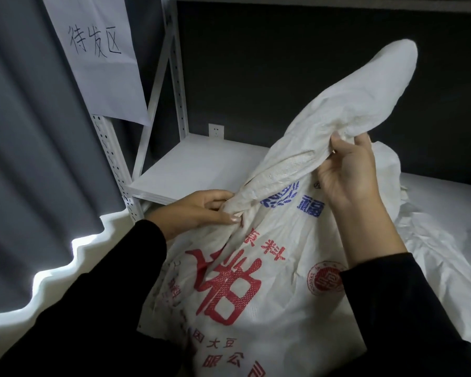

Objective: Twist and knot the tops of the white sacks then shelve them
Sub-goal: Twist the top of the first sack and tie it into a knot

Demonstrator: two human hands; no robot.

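A white woven sack (256, 289) with red and blue printed characters stands in front of me, its body filling the lower middle of the view. Its top (346, 104) is gathered into a long loose tail that rises up to the right. My left hand (199, 209) pinches the gathered neck of the sack at its base. Higher up, my right hand (348, 172) grips the tail, thumb on top and fingers curled behind the cloth. Both arms wear black sleeves.
A white metal shelf (191, 170) with perforated uprights stands behind the sack, dark wall behind it. Another white sack (433, 240) lies on the shelf at the right. A paper sign (98, 50) hangs on the left upright. A grey curtain (25, 131) hangs at left.
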